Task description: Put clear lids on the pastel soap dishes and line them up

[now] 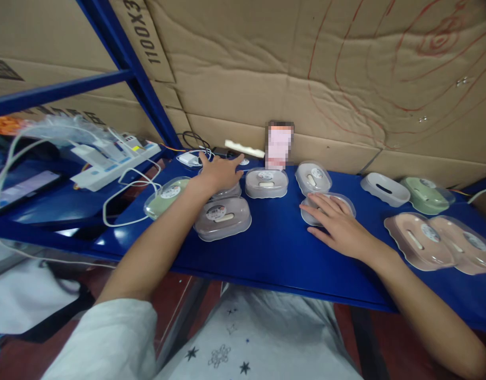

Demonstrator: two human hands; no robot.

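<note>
Fingers (231,161) of the left hand (219,174) spread loosely and laid flat over a clear-lidded soap box (227,191) at the far left of the blue tabletop (274,248), gripping nothing. Just nearer, a second lidded box (223,217), touching or almost touching the first; a green box (166,196) to its left. Probably light, stiff plastic, smooth and a bit slippery; best taken across the short sides, below the lid rim, since the domes look likely to pop off. Inside each dome, a round label and a small pale bar-shaped piece. Further right, right hand (338,224) resting open, fingers extended, on another clear-lidded box (344,201). Far right, an unlidded white dish (384,189), another green box (427,195), two pink ones (441,243).
</note>
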